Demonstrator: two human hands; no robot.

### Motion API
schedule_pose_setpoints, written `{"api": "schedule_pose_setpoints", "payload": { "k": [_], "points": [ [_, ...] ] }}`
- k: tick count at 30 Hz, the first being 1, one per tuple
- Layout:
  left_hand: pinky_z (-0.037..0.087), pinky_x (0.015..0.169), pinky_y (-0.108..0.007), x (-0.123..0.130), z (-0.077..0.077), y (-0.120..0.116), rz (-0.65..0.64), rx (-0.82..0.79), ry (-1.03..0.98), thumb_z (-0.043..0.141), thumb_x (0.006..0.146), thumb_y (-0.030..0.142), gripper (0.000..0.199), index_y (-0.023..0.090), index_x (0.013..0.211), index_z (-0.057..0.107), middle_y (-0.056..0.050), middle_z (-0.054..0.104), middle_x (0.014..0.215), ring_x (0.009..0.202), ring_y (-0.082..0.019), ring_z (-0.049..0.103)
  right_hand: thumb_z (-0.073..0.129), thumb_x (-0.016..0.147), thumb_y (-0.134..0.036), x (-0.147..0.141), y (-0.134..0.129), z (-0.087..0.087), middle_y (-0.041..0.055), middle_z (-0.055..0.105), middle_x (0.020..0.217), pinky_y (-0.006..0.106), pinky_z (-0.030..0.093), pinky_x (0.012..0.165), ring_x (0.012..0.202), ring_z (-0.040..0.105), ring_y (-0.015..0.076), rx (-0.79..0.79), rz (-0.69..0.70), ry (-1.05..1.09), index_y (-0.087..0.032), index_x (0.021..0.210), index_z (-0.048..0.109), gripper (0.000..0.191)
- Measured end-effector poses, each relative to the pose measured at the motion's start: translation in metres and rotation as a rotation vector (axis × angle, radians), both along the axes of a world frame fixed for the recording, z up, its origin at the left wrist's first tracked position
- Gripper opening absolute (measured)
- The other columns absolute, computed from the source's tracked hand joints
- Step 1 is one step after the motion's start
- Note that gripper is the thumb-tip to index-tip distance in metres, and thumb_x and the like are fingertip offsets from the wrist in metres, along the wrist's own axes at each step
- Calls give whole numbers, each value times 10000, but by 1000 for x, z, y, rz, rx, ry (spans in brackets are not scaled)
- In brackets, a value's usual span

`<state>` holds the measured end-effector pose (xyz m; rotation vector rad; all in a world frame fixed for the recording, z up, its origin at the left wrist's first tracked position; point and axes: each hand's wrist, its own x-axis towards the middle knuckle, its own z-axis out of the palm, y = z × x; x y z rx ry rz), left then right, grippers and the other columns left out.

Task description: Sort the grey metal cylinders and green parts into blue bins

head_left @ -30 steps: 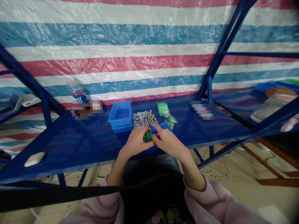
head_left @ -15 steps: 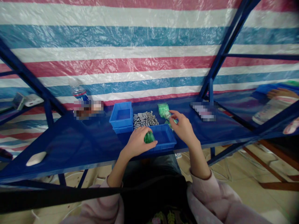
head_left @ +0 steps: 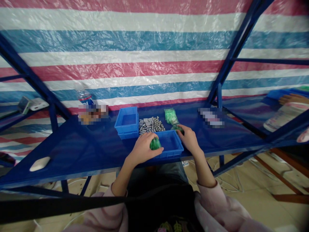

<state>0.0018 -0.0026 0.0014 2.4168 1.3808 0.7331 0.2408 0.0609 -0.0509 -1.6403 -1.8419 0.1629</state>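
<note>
My left hand [head_left: 143, 148] is curled around a bunch of green plastic packets [head_left: 155, 143], above the left part of a low blue tray [head_left: 171, 141]. At the tray's far right corner, my right hand [head_left: 189, 138] has its thumb and fingers closed on a darker green packet [head_left: 177, 128]. Its fingertips partly hide that packet. Just beyond lies a stack of light green packets [head_left: 170, 114]. A pile of short grey metal cylinders [head_left: 151, 125] rests behind the tray, some of it hidden by my left hand.
Stacked blue bins [head_left: 126, 120] stand left of the cylinders. A plastic bottle [head_left: 85, 97] is at the back left, a white rounded object [head_left: 40, 163] at the front left. Blue metal frame posts [head_left: 218, 93] rise behind. Another person's hand [head_left: 293, 99] shows at far right.
My right hand has come down toward me from beside the light green stack to the darker packet at the tray corner. My left hand keeps its hold, almost in place.
</note>
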Motion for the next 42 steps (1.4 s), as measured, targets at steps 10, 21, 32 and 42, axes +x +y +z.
{"api": "schedule_pose_setpoints", "payload": {
  "k": [10, 21, 32, 42],
  "points": [
    [441, 846, -353, 0, 0, 0, 7, 3, -5, 647, 797, 427, 273, 231, 970, 569, -30, 624, 942, 942, -235, 574, 451, 870, -320, 5, -4, 4, 152, 739, 949, 397, 507, 812, 872, 687, 273, 81, -212, 231, -139, 1094, 700, 380],
    [437, 851, -356, 0, -1, 0, -4, 7, -11, 649, 796, 412, 271, 214, 962, 566, -34, 622, 938, 934, -234, 568, 520, 846, -384, -15, -35, 46, 114, 723, 818, 329, 530, 660, 680, 668, 212, 261, -180, 656, -125, 978, 672, 328],
    [444, 822, -361, 1, -1, 0, 3, 19, -5, 666, 772, 378, 269, 209, 951, 558, -39, 622, 921, 923, -248, 577, 521, 812, -195, -65, -63, 56, 20, 634, 661, 240, 416, 573, 586, 589, 144, -32, 228, 287, -190, 701, 550, 115],
    [448, 826, -355, 3, -1, -1, 8, 18, -24, 654, 779, 352, 224, 215, 922, 550, -32, 620, 923, 925, -240, 577, 512, 811, -150, -63, -67, 55, 6, 634, 659, 238, 401, 592, 621, 595, 145, -175, 383, 218, -192, 715, 548, 111]
  ]
}}
